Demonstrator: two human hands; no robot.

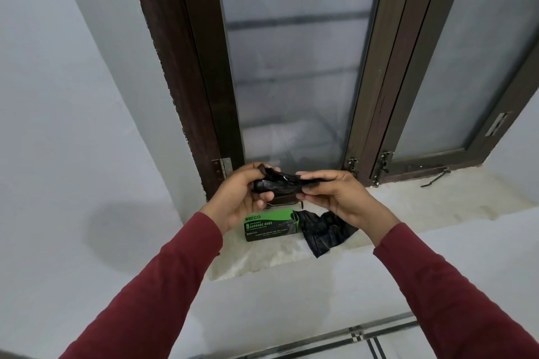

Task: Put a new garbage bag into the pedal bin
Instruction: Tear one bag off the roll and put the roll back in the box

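Fingers (264,175) of left hand (239,198) and right hand (335,195) curled, pinching opposite ends of folded black garbage bag (277,185).

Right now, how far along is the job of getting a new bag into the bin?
Early. Done: a folded black garbage bag is out of the green box on the windowsill. In hand: the left hand and right hand both pinch it, seemingly working it open. Left: unfolding it and fitting it into the pedal bin, which is not in view. More black plastic lies beside the box.
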